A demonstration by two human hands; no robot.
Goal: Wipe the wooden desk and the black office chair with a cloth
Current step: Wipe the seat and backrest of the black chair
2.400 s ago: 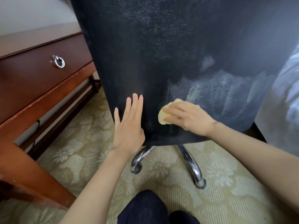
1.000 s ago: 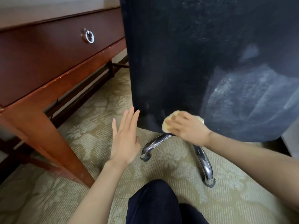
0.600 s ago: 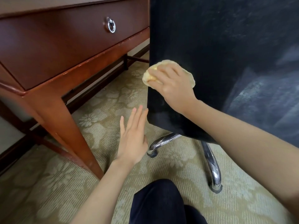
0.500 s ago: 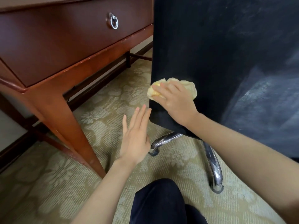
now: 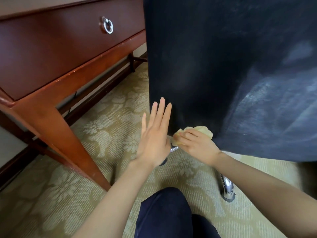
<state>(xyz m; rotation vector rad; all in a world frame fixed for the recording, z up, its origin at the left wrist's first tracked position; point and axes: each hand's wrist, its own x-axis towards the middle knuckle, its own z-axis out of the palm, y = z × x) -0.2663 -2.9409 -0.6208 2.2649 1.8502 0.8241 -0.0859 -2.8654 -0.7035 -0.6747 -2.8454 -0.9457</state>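
Yellow cloth (image 5: 197,133) bunched in right hand (image 5: 197,148) fingers (chair (image 5: 214,66) back upright); left hand (image 5: 154,141) flat.

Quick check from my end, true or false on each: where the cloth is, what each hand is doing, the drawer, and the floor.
1. The right hand grips the yellow cloth at the chair back's bottom edge. True.
2. The left hand holds a second cloth. False: it is flat with straight fingers and holds nothing.
3. The desk drawer hangs open. False: it is closed, its ring pull showing on the front.
4. The floor is patterned carpet. True.
5. The cloth lies on the desk. False: it is against the chair.
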